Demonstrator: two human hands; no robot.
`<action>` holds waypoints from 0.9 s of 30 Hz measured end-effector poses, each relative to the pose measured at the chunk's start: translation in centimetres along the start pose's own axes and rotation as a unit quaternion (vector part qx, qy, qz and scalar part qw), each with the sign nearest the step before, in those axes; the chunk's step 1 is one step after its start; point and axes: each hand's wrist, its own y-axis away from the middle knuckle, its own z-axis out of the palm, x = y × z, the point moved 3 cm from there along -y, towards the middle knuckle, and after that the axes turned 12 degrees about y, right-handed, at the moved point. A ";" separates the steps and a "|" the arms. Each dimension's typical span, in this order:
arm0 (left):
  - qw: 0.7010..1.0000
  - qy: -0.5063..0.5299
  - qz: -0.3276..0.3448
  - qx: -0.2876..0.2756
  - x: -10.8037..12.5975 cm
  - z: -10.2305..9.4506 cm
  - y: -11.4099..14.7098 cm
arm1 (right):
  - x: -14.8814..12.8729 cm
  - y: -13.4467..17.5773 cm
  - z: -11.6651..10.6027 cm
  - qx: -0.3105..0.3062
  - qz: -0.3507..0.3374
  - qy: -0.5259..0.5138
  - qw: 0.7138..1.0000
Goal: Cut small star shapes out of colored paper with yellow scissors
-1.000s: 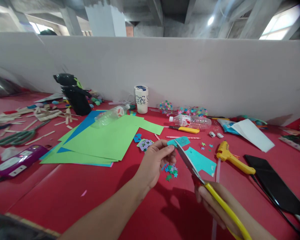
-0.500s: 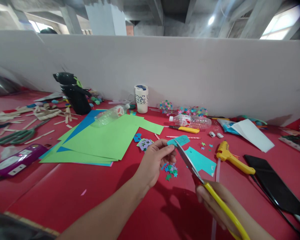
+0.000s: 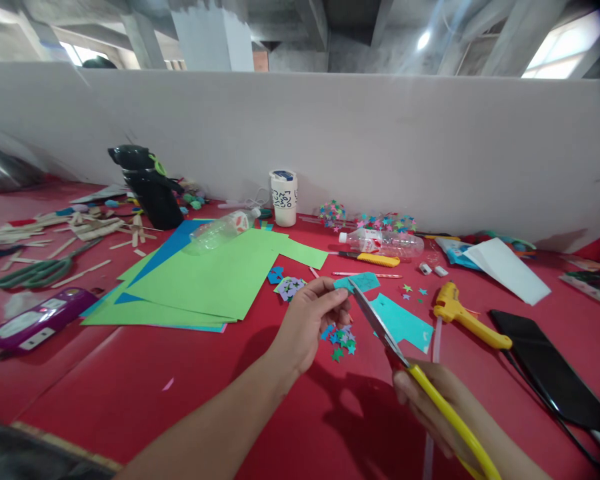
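Observation:
Between the thumb and fingers of my left hand [image 3: 310, 320] is a small piece of blue paper [image 3: 363, 283], raised over the table. My right hand [image 3: 430, 400] is closed round the yellow handles of a pair of scissors [image 3: 450, 413]. The blade tips reach the paper close to my left fingertips; whether they are cutting into it is too small to tell. Cut paper stars [image 3: 341, 341] lie in a small heap just below my left fingers. A larger blue paper sheet [image 3: 405, 323] rests on the table behind the blades. Purple paper scraps [image 3: 291, 289] sit left of my fingers.
Green paper sheets [image 3: 210, 273] carry a clear plastic bottle [image 3: 225, 227]. A yellow glue gun [image 3: 467, 320] and a black phone-like slab [image 3: 545, 367] lie at right. A box cutter [image 3: 375, 259], white cup [image 3: 283, 199], and black flask [image 3: 147, 190] are farther back. Green scissors [image 3: 45, 270] lie left.
Both hands, the paper and the scissors hold nearly the same positions. The view has shifted very slightly.

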 end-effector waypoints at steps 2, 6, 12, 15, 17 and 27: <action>1.000 -0.004 0.006 0.004 0.1 -0.1 0.0 | -0.1 0.0 0.0 0.003 -0.006 -0.009 1.000; 1.000 -0.006 0.010 0.004 0.1 -0.2 -0.1 | -0.2 -0.1 0.1 0.006 -0.005 -0.029 1.000; 0.998 -0.031 0.029 0.038 0.0 -0.6 -0.3 | 0.1 0.2 0.3 0.023 0.019 -0.042 0.999; 0.999 -0.019 0.024 0.019 -0.1 -0.6 -0.3 | 0.3 0.2 0.5 0.024 0.028 -0.049 0.998; 0.999 -0.010 0.029 0.014 -0.1 -0.5 -0.4 | 0.4 0.2 0.6 0.017 0.027 -0.056 0.998; 0.999 -0.029 0.036 0.008 -0.4 -0.8 -0.7 | 0.3 -0.1 0.3 0.008 0.003 -0.021 1.000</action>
